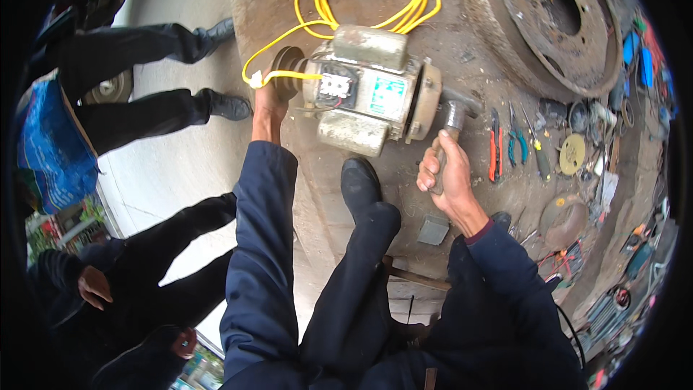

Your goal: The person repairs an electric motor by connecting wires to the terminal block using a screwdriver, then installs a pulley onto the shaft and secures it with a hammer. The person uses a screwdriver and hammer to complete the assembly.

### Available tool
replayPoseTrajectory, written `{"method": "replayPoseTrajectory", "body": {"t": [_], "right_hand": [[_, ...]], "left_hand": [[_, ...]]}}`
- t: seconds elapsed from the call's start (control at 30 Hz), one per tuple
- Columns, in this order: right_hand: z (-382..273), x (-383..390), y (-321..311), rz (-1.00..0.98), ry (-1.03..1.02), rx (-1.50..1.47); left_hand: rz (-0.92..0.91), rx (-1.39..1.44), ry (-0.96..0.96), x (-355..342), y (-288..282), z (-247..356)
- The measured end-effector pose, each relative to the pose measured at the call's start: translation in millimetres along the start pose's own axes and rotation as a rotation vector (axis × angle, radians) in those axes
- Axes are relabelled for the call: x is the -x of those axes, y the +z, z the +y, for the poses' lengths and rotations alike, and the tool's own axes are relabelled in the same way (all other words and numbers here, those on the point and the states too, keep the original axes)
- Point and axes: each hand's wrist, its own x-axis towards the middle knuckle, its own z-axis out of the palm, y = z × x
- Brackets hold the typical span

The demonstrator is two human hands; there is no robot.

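An electric motor (372, 90) with a worn, cream-coloured housing lies on the ground in front of me. Its terminal box (336, 87) is uncovered, and a yellow cable (289, 74) runs into it. At the motor's left end is a dark grooved pulley (289, 72). My left hand (269, 105) grips the pulley's rim, its fingers partly hidden behind it. In my right hand (451, 173) is a hammer (453, 117), held by its wooden handle. The hammer's head is beside the motor's right end; whether they touch, I cannot tell.
Coiled yellow cable (419, 0) lies beyond the motor. A rusty wheel rim (498, 43) stands at the far right. Red-handled pliers (495, 146), teal-handled pliers (517, 146) and a screwdriver (541, 159) lie right of the hammer, before scattered parts. Other people's legs (144, 119) are at left.
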Motion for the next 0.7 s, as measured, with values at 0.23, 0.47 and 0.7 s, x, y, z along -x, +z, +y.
{"method": "replayPoseTrajectory", "body": {"t": [0.23,0.47,0.7], "right_hand": [[-11,-3,-5,0.009,0.022,0.115],[-51,-6,-14,0.016,0.003,0.293],[-87,-16,-30,-0.092,0.02,0.403]], "left_hand": [[-0.18,0.052,-0.005,14,0,7],[-0.086,0.077,-0.075,95,3,-28],[0.14,-0.07,-0.039,185,3,-41]]}}
